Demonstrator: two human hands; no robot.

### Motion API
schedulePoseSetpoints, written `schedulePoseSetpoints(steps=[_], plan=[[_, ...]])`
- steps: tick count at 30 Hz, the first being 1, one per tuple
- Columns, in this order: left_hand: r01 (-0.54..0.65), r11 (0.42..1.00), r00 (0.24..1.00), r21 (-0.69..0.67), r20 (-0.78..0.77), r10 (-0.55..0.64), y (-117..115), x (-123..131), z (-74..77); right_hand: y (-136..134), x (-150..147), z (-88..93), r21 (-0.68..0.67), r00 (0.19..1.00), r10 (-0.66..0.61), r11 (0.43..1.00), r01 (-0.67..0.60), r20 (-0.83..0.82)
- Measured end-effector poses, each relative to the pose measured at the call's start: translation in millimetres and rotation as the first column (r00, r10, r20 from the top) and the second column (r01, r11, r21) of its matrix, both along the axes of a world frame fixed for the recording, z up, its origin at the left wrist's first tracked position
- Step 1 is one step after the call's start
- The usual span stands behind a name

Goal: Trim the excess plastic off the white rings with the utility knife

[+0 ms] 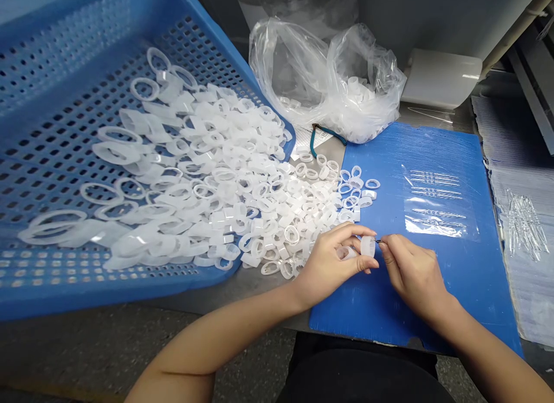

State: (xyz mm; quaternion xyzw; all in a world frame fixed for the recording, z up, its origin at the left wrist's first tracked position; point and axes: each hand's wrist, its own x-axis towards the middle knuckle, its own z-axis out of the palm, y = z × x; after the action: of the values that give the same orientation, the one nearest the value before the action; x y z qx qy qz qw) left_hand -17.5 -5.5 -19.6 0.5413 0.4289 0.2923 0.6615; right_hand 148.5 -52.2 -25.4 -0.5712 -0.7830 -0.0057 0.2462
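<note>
The thing pinched in the right hand (413, 270) is hard to make out from here: only a thin, dark-tipped sliver (378, 241) shows, held between thumb and forefinger, its far end touching or just beside the ring, and the fingertips hide the rest. The left hand (333, 263) has its fingers curled loosely around a frosted, translucent white plastic ring (367, 246), gripping it upright with the thumb on top, and part of the ring disappears behind those fingers. Both hands hover over a blue corrugated plastic board (476, 287) at the near right. More of the same rings, in mixed sizes, spill in a heap from a blue perforated plastic tray (130, 293) on the left, with the smallest lying on the board's far left corner. Farther back, a clear polythene bag (363, 91) holds more white rings, its folds blurring them. A transparent sleeve (437, 201) on the board contains slender glassy pieces, and teal-handled pliers (322, 134) lie partly tucked under the bag.
</note>
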Motion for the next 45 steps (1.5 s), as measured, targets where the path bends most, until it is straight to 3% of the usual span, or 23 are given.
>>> schedulePoseSetpoints(steps=[11, 15, 18, 25, 37, 40, 45], plan=[[-0.037, 0.997, 0.999, 0.071, -0.007, 0.038, -1, 2, -2.2, -1, 1, 3.6, -0.061, 1.000, 0.011, 0.998, -0.009, 0.025], [0.025, 0.996, 0.998, -0.089, 0.054, -0.020, 2, 1, 0.9, 1, 7, 8.5, -0.174, 0.994, 0.051, 0.982, -0.068, -0.101], [0.099, 0.972, 0.980, -0.215, 0.189, -0.058, 4, 1, 0.0, 2, 10, 12.5, -0.169, 0.975, 0.013, 0.984, -0.051, -0.223], [0.133, 0.959, 0.957, -0.252, 0.284, -0.058, 4, 1, -2.5, 4, 9, 19.1, -0.224, 0.921, -0.093, 0.975, 0.007, -0.378], [0.100, 0.993, 0.995, 0.062, 0.018, -0.101, 1, 1, -1.6, 7, 7, 15.1, -0.281, 0.939, -0.031, 0.957, -0.070, -0.342], [0.092, 0.995, 0.995, -0.034, 0.052, -0.090, 3, 1, -3.4, 6, 6, 12.6, -0.247, 0.937, -0.021, 0.967, -0.070, -0.349], [0.125, 0.954, 0.962, -0.272, 0.268, -0.049, 7, 2, -6.6, 6, 7, 16.3, -0.298, 0.908, -0.048, 0.951, -0.087, -0.417]])
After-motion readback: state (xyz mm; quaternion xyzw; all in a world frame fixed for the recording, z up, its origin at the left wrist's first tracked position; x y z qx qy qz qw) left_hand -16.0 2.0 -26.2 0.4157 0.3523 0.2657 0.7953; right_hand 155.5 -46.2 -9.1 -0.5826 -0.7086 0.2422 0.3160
